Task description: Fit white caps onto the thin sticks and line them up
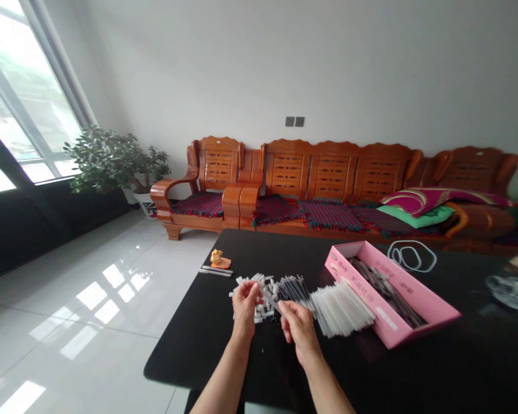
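A slim, pale pen barrel (271, 300) stretches between my two hands above the black table. My left hand (245, 307) pinches its far end, and the fingertips of my right hand (299, 326) close on the near end. Behind it lies a heap of short white pieces that look like pen caps (264, 313). A bundle of thin dark pen refills (294, 289) sits just past my right hand. To the right of that, clear white pen barrels (342, 307) lie side by side, leaning against the pink box (388, 328).
Dark grey pens fill part of the pink box. A small yellow figurine (217, 259) and two grey pens (216, 271) lie at the table's left edge. White loops (411, 256) and a clear plastic bag (515, 284) are at the right. A wooden sofa (284, 172) stands behind.
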`<state>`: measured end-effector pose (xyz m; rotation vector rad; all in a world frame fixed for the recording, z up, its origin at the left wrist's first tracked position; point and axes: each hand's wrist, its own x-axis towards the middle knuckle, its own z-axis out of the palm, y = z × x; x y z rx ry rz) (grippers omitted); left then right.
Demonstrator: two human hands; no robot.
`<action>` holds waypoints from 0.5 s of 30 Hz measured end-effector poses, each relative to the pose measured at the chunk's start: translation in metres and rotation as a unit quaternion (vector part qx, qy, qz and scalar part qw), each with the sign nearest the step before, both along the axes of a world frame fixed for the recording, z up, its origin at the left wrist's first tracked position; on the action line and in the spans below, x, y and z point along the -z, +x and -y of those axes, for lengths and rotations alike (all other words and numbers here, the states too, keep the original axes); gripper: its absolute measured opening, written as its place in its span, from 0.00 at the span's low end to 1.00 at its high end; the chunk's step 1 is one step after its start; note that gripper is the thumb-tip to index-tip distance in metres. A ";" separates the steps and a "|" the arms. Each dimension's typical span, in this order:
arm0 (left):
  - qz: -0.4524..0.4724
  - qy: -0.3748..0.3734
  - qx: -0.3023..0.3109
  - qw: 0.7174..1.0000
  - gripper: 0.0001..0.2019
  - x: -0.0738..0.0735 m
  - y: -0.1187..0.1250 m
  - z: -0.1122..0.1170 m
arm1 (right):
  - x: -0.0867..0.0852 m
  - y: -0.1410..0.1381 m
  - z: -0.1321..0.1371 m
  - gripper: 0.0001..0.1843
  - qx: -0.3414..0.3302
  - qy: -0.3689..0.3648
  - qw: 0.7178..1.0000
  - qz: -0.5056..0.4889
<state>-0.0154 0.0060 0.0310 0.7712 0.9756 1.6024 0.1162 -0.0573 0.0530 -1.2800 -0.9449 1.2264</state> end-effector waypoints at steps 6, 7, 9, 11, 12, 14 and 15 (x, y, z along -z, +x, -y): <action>-0.009 -0.056 -0.284 0.957 0.16 0.020 -0.093 -0.054 | 0.021 0.023 0.003 0.24 0.039 -0.015 0.999 0.015; -0.044 -0.084 -0.333 0.938 0.14 0.023 -0.109 -0.061 | 0.025 0.026 0.004 0.24 0.039 -0.015 0.999 0.014; -0.070 -0.112 -0.370 0.919 0.11 0.031 -0.134 -0.072 | 0.034 0.029 0.006 0.24 0.041 -0.019 0.999 0.013; -0.102 -0.137 -0.386 0.906 0.10 0.039 -0.151 -0.076 | 0.041 0.029 0.007 0.24 0.044 -0.024 0.999 0.016; -0.123 -0.150 -0.390 0.900 0.10 0.042 -0.157 -0.076 | 0.043 0.028 0.007 0.24 0.046 -0.028 0.998 0.018; -0.173 -0.175 -0.389 0.888 0.10 0.048 -0.165 -0.077 | 0.047 0.027 0.007 0.25 0.049 -0.033 0.998 0.019; -0.201 -0.184 -0.385 0.882 0.09 0.050 -0.166 -0.078 | 0.049 0.027 0.006 0.25 0.051 -0.035 0.998 0.019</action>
